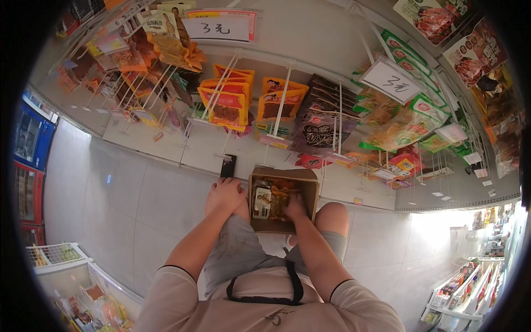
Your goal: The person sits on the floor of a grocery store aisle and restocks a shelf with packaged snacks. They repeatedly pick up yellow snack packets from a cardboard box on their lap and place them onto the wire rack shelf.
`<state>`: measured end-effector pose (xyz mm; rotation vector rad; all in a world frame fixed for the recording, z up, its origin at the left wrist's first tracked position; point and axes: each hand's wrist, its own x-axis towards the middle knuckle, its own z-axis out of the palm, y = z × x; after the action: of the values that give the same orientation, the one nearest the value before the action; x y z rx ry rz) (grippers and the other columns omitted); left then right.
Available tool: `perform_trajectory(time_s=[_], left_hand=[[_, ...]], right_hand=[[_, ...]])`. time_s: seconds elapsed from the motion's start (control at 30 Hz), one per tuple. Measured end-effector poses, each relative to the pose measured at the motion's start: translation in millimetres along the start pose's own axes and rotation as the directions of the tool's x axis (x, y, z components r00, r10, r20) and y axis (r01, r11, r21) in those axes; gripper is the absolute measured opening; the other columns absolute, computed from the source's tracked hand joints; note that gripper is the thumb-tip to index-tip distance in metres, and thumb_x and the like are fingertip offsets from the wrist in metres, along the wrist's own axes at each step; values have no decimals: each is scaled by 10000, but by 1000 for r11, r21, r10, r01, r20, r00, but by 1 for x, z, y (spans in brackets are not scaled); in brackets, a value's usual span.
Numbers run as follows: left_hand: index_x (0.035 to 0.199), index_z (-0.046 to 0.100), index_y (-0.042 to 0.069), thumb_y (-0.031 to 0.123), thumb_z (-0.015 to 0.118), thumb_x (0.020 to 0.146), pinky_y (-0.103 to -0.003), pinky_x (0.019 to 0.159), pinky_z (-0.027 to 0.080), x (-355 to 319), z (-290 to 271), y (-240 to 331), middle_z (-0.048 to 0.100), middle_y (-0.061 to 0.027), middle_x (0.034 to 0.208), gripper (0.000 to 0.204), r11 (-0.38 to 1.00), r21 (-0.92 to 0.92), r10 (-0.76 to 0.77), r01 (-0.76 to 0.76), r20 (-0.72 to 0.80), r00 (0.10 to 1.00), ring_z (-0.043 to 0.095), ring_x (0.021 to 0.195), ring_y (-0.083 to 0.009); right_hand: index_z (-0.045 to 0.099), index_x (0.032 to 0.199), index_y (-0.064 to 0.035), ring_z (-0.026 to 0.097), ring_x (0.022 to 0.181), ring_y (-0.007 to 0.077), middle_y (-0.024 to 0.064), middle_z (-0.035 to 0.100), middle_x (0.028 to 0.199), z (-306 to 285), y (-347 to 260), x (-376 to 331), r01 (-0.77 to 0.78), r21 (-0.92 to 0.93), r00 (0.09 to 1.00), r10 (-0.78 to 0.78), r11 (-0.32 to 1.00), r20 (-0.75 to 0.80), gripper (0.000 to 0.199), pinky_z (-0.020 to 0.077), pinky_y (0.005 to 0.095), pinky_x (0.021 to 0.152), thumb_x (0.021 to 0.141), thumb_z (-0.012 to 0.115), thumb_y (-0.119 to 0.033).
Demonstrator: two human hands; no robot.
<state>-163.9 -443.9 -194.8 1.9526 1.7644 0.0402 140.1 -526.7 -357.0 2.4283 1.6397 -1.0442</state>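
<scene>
Reaching our right hand (296, 207) among snack packets (262, 203) in the carton (311, 193), just below frame centre
We cannot tell its finger grip; our left hand (225, 195) rests, fingers seemingly together; lifting probably needs a pinch

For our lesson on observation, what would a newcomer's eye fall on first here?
Probably the open cardboard box just below centre, with the right hand inside it among snack packets. Next, the orange-and-yellow packets hanging above it, and the white handwritten card near the top edge, left of centre.
</scene>
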Motion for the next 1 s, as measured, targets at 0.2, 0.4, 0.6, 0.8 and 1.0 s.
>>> perform_trajectory(time_s=[0.2, 0.4, 0.6, 0.8, 1.0], left_hand=[[1180, 803, 177, 368, 677, 951, -526, 1145, 462, 1, -5, 4, 742, -24, 1352, 324, 1000, 18, -20, 20, 12, 1000, 599, 1368, -320], [1149, 799, 168, 358, 658, 955, -522, 1142, 465, 3, -4, 14, 744, -32, 1336, 306, 1000, 31, -1, 1, 9, 1000, 610, 1346, -328], [1118, 788, 156, 373, 643, 969, -524, 1144, 462, -3, -11, 14, 737, -52, 1337, 301, 999, 32, -36, 34, 41, 999, 609, 1348, -334], [1192, 794, 139, 374, 610, 992, -525, 1157, 455, -7, -9, 14, 733, -75, 1353, 359, 999, 19, -28, 28, 26, 999, 618, 1340, -342], [1225, 803, 134, 487, 541, 1055, -524, 1168, 448, -9, -11, 22, 747, -90, 1359, 471, 999, 37, -32, 31, 21, 999, 624, 1354, -357]], right_hand=[[594, 1503, -73, 621, 1351, 471, 246, 376, 1674, -11, -11, -5, -44, -24, 999, 45, 999, 16, 628, 593, 573, 1041, 967, 801, -324], [740, 1361, -124, 703, 1250, 419, 190, 590, 1528, -14, -9, -23, 159, -434, 987, -138, 887, 80, 365, 599, 577, 977, 1051, 680, -307], [723, 1142, -95, 764, 1019, 422, 193, 790, 1097, -69, -51, -96, 255, -255, 963, -269, 933, -21, 236, 599, 562, 838, 1034, 696, -303], [635, 1059, -38, 730, 879, 363, 192, 723, 918, -95, -41, -150, 208, 303, 958, -130, 930, -257, 282, 561, 472, 757, 1058, 725, -305], [606, 1035, -51, 554, 789, 116, 15, 622, 861, -73, -10, -175, 360, 711, 920, -106, 604, -377, 209, 498, 307, 731, 1109, 713, -216]])
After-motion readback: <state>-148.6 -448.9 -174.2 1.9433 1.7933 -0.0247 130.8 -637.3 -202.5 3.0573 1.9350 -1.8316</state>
